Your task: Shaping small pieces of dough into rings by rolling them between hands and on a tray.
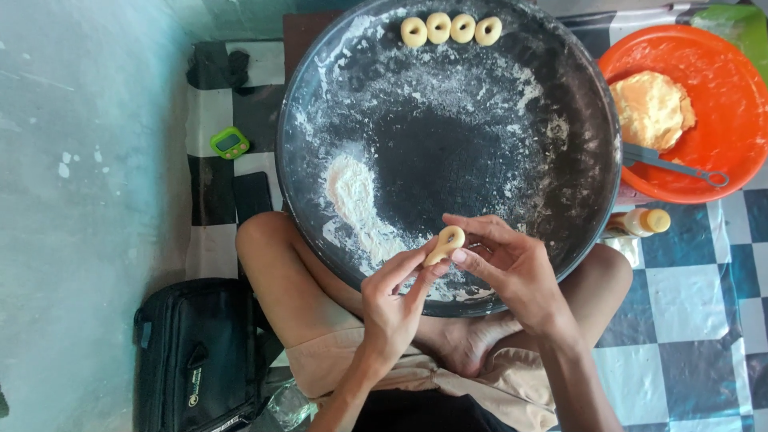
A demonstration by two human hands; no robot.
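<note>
Overhead view from a head-worn camera of a person sitting cross-legged on a checkered blue, white and black floor mat point(688, 320), with a large round dark tray point(416, 160) resting across the knees.

Both hands meet at the tray's 6 o'clock edge. The left hand point(392, 308) comes up from the 7 o'clock side, with thumb and forefinger pinching the lower end of a small pale dough ring point(445, 243). The right hand point(512, 268) comes in from 5 o'clock, its fingers curled over and its fingertips pinching the ring's upper, right-hand side. The ring is held between the two hands just above the tray's near rim, tilted, with its hole showing.

The tray is dusted with white flour, with a thicker flour heap point(356, 200) toward 8 o'clock of its centre. At the tray's 12 o'clock edge, four finished dough rings point(450, 30) lie in a short row, touching one another.

At 2 o'clock of the tray, just beside its rim, stands an orange plastic bowl point(720, 120) holding a lump of yellowish dough point(652, 108), with a grey metal tool point(672, 164) lying across its near side. Below the bowl, at 4 o'clock, a small bottle with a yellow cap point(640, 222) lies on its side. At 9 o'clock, well apart from the tray, is a small green digital timer point(230, 143). A black bag point(196, 356) sits at 8 o'clock beside the person's knee, on a pale green floor point(88, 200).
</note>
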